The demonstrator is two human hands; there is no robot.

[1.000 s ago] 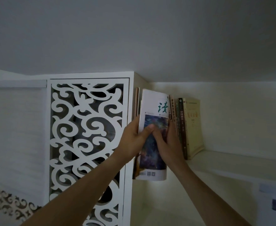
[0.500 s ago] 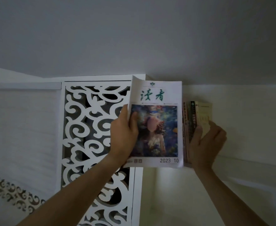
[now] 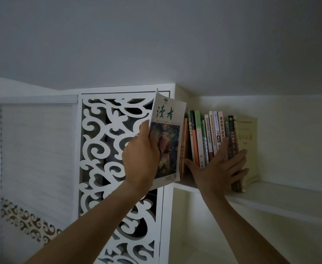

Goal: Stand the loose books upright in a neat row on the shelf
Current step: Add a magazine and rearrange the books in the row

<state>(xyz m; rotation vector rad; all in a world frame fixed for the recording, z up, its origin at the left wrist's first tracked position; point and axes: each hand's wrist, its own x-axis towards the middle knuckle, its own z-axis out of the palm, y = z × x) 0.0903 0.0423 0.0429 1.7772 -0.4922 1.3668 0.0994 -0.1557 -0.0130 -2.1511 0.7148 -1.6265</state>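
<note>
Magazine (image 3: 167, 134): cover title 读者 in green; "2023 10" at cover's bottom edge. Right of magazine, book spines (image 3: 211, 138) carry Chinese titles, too small to read.

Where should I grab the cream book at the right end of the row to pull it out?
Probably pinch the cream book from the right. Its broad cover is bare there, while the right hand spreads over the neighbouring spines and fingertips cover its left edge.
</note>
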